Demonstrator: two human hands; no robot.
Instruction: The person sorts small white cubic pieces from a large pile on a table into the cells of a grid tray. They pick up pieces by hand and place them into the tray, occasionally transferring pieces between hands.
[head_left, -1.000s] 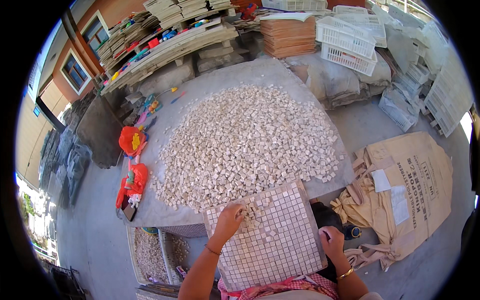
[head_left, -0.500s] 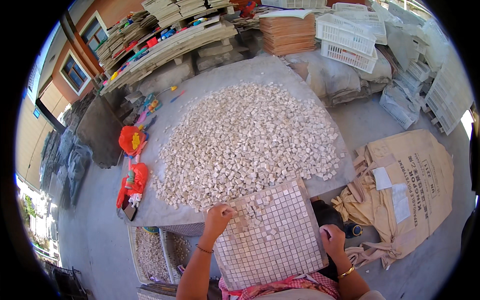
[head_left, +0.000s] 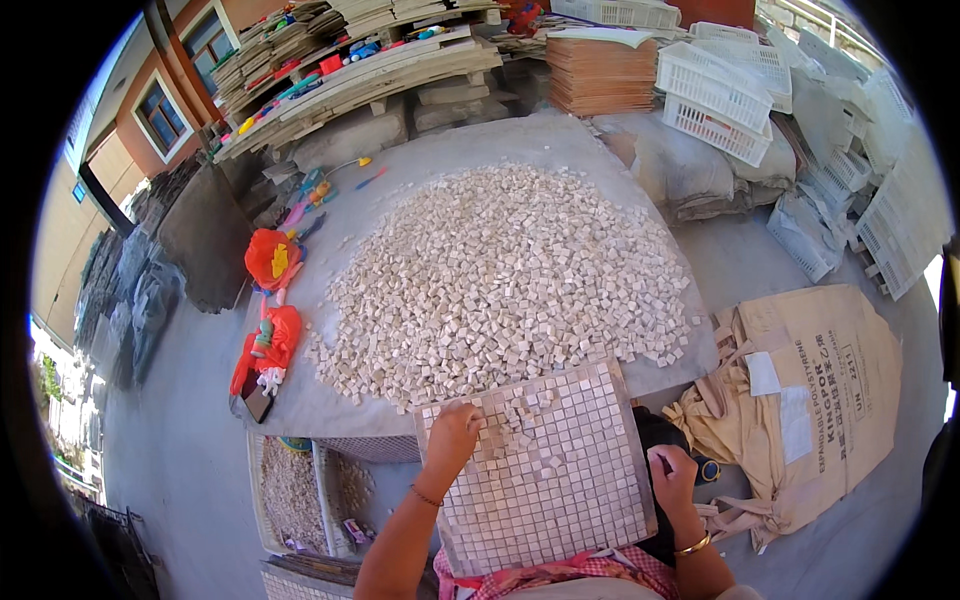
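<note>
A square board [head_left: 619, 395] with a raised rim is tilted on my lap, its far edge at the table. Rows of small pale stone tiles [head_left: 560, 515] fill most of it. Near its upper left, a few tiles [head_left: 525, 405] lie loose and crooked beside a bare brownish patch. My left hand [head_left: 455, 436] is over that upper left part, fingers pinched together; whatever they hold is hidden. Just off the board's right edge, my right hand [head_left: 674, 480] is closed in a loose fist, its contents hidden.
A broad heap of stone cubes [head_left: 510, 270] covers much of the grey table [head_left: 290, 415]. Red bags and toys [head_left: 272, 258] line its left edge. A crate of chips [head_left: 290, 495] stands below left; a beige sack [head_left: 830, 390] lies right. White crates [head_left: 715, 90] are stacked behind.
My left hand has moved slightly from the board's left rim inward over the tiles. My right hand stays closed beside the right edge. The whole view has shifted a little.
</note>
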